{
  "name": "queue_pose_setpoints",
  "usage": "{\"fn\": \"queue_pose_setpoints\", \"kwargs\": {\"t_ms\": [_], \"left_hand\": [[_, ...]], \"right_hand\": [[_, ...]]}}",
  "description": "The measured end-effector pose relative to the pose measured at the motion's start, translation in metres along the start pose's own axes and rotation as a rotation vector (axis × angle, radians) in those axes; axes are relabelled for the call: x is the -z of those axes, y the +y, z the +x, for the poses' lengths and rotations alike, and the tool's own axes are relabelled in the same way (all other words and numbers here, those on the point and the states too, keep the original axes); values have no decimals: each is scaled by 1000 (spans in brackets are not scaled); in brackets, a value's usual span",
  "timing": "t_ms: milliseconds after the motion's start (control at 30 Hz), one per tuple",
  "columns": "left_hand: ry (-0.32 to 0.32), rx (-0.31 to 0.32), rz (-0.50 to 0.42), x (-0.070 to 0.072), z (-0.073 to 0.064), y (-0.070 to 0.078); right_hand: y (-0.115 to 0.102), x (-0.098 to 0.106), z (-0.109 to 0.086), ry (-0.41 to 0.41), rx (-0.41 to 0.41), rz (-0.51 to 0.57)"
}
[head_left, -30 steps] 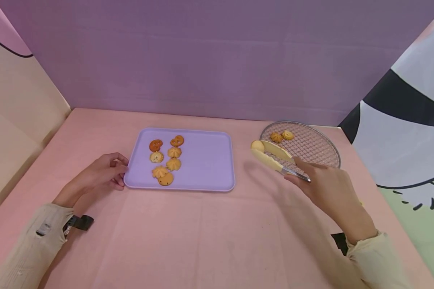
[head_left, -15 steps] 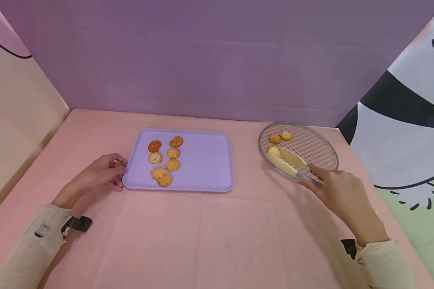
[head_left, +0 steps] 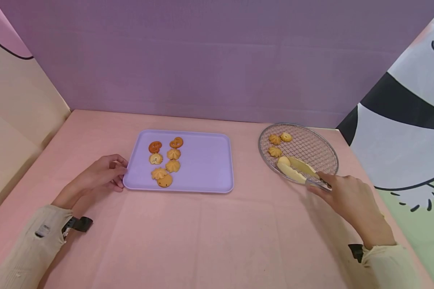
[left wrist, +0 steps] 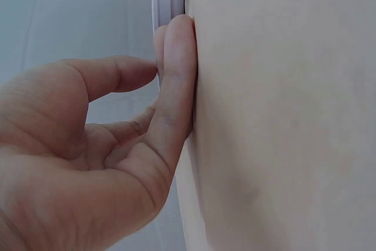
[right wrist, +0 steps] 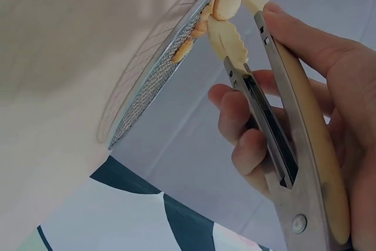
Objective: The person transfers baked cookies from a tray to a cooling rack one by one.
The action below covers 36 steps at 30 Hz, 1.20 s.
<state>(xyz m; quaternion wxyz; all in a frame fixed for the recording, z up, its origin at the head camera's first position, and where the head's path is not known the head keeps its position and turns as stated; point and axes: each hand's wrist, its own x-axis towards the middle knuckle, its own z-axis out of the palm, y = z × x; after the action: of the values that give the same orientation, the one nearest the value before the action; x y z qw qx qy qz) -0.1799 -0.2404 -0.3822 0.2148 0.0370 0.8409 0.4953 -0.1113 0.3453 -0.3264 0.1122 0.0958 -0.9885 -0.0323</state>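
My left hand [head_left: 103, 172] pinches the left edge of a lilac tray [head_left: 206, 160], thumb at the rim and fingers low along the table in the left wrist view. My right hand [head_left: 351, 200] grips metal tongs [right wrist: 320, 192] with cream tips and yellowish handle sides. Between the tong tips is a round, pale golden cookie [right wrist: 228, 4]. It sits over the near left part of a round wire rack [head_left: 322, 152]. Close by on the rack lies a ridged cookie [head_left: 275, 151], with a darker piped cookie [head_left: 275, 139] and a paler ring-like one [head_left: 286, 137] behind it.
Two pretzel-shaped cookies [head_left: 176, 142], several piped cookies [head_left: 172, 165] and a round speckled one [head_left: 164, 180] lie on the tray's left half. A purple backdrop [head_left: 217, 60] rises behind the pink tablecloth [head_left: 202, 233]; a printed panel [head_left: 398, 140] stands right.
My right hand has moved right and toward me, carrying the tongs and round cookie from beside the rack to its near left part. My left hand has stayed at the tray.
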Motion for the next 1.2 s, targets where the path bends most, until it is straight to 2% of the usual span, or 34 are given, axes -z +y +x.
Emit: {"fn": "queue_pose_setpoints", "kwargs": {"t_ms": [267, 500, 633, 933, 1200], "left_hand": [[0, -1, -8, 0, 0, 1], [-2, 3, -9, 0, 0, 1], [-1, 0, 0, 0, 0, 0], [-5, 0, -10, 1, 1, -1], [-4, 6, -13, 1, 1, -1]], "right_hand": [[3, -5, 1, -8, -2, 9], [5, -2, 0, 43, 5, 6], [4, -1, 0, 34, -14, 6], [-4, 3, -1, 79, -16, 10], [-18, 9, 3, 135, 28, 44]]}}
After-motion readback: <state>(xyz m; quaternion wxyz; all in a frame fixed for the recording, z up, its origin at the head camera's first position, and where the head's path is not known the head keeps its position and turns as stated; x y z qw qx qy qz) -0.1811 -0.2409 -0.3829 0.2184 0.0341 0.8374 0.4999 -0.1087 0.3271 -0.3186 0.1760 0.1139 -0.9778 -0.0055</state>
